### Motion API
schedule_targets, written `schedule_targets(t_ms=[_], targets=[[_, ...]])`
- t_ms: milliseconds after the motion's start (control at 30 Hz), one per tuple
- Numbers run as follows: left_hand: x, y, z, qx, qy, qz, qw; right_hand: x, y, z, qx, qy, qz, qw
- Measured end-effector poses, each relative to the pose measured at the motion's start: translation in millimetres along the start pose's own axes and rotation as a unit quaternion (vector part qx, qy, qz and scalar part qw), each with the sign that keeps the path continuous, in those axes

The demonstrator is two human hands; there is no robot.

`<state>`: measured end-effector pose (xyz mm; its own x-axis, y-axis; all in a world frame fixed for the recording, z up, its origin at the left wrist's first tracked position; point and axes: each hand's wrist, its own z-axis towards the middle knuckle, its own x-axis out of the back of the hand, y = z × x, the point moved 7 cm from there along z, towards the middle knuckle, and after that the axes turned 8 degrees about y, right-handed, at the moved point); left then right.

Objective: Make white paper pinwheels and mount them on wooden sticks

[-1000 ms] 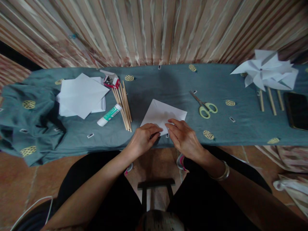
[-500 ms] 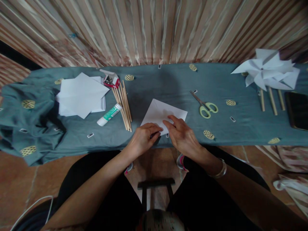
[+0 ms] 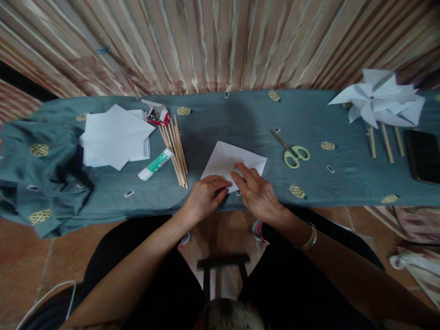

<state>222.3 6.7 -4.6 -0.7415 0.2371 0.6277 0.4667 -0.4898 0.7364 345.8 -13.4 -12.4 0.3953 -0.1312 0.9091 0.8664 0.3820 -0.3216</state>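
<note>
Head view, looking down past 2 dark-clad legs [image 3: 144,275]. Pinching the near edge of a folded white paper [image 3: 222,160] with the left hand [image 3: 204,195], thumb against fingers. Touching the same paper with the right hand [image 3: 257,192], index finger and thumb reaching forward, slightly apart, the rest partly curled. Lying flat near the front edge of a blue-green cloth [image 3: 213,123], between wooden sticks [image 3: 178,151] and green-handled scissors [image 3: 290,151]. Farther left, just beside the sticks, a glue stick [image 3: 156,164]. Well off to the right, a dark phone [image 3: 422,156]. Behind the glue stick, a stack of white sheets [image 3: 117,137], top sheet turned askew. Next, an opened red-and-white box [image 3: 160,117] of small metal pieces. At far right, white paper pinwheels [image 3: 381,101] with 3 sticks visible. Beyond, a pleated curtain [image 3: 223,46].
</note>
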Motion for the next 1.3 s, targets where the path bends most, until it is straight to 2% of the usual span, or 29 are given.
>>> schedule_targets(t_ms=[100,267,433,633,1033,1133,1300], targets=[[0.2,-0.3,-0.4,0.000,0.001,-0.003,1.000,7.3,5.4,0.4,-0.006,0.027,0.059,0.998],[0.7,-0.4,-1.8,-0.002,0.008,-0.002,1.000,37.7,34.0,5.3,-0.062,0.130,0.169,0.975],[2.4,1.2,-1.9,-0.009,0.011,0.000,1.000,42.9,60.5,14.6,-0.088,0.161,0.096,0.978],[2.6,1.1,-3.9,0.006,0.000,0.022,1.000,28.0,72.3,19.6,-0.073,0.119,0.036,0.989],[2.7,4.8,-13.8,-0.010,-0.020,0.075,0.997,42.4,68.8,17.4,-0.071,0.121,0.036,0.989],[5.0,4.1,-14.7,-0.016,-0.016,0.084,0.996,46.9,49.3,13.2,-0.029,0.129,0.050,0.990],[7.3,4.1,-16.0,-0.017,-0.010,0.080,0.997,32.7,13.7,2.2,0.060,0.055,0.087,0.993]])
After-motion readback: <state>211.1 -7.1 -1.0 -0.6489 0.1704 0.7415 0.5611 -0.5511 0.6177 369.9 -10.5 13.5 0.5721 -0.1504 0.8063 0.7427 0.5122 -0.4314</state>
